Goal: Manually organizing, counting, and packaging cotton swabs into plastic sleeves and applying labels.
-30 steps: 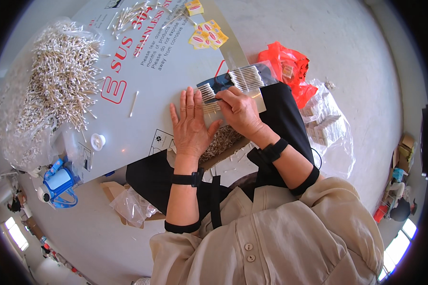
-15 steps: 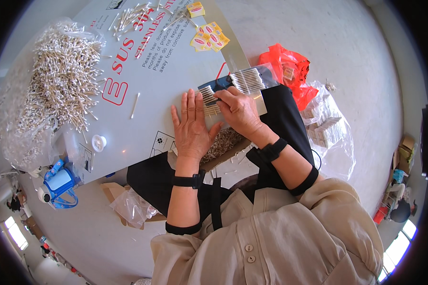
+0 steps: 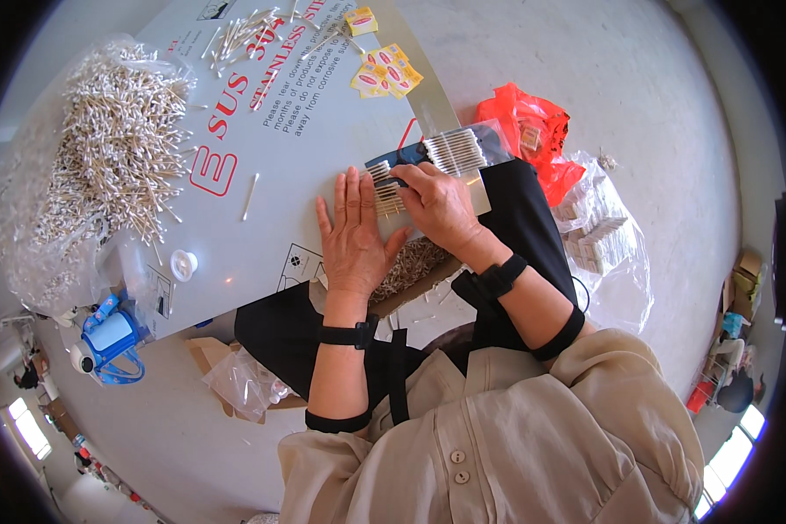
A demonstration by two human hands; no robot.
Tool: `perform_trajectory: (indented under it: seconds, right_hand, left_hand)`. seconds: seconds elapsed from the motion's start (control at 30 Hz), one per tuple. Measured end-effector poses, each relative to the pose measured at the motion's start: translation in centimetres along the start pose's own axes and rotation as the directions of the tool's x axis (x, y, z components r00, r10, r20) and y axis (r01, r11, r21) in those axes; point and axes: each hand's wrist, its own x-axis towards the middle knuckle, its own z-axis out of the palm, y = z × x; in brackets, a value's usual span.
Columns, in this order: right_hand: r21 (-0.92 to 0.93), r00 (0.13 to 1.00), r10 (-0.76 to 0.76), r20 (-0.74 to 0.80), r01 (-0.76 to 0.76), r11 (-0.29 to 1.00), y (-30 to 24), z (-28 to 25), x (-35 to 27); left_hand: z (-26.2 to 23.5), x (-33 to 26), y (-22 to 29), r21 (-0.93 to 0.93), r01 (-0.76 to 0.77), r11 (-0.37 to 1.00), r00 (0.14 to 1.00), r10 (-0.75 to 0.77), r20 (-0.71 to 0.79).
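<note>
A: Landmark?
B: Flat dark blue sheet (image 3: 408, 155) on the smooth grey tabletop (image 3: 297, 188).

A: Cotton swabs?
B: Two tidy rows. Longer row of white-tipped swabs (image 3: 456, 152) at the sheet's right end; shorter row of pale-stemmed swabs (image 3: 386, 197) at its left end.

A: Right hand (image 3: 443, 208)?
B: Just below the sheet. Thumb and forefinger pinched together at the shorter row's right edge; cannot tell whether a swab is gripped.

A: Left hand (image 3: 355, 249)?
B: Lower left of the sheet, palm down, fingers straight and slightly spread, forefinger just beside the shorter row.

A: Surroundings?
B: Well left of the sheet, large heap of loose white-tipped swabs (image 3: 118, 131) in clear plastic. Above it, small yellow-and-white cards (image 3: 387, 72). To its right, crumpled red plastic bag (image 3: 546, 170).
</note>
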Motion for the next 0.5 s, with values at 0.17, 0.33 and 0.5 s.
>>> perform_trajectory:
  seconds: [0.17,0.33,0.5]
  right_hand:
    - [-0.035,1.0,-0.013,0.021,0.014,0.999,0.2,0.1,0.4]
    - [-0.032,0.993,-0.01,0.116,0.014,0.999,-0.1,-0.6,0.5]
    - [-0.132,0.969,-0.146,0.201,0.175,0.976,-0.2,-1.8,1.5]
  left_hand:
    - [0.0,0.1,0.0,0.023,0.002,1.0,1.0,-0.001,-0.012]
    - [0.1,0.0,-0.1,0.033,0.0,0.999,1.0,0.0,-0.014]
    - [0.1,-0.1,-0.1,0.023,-0.009,1.0,1.0,0.009,-0.019]
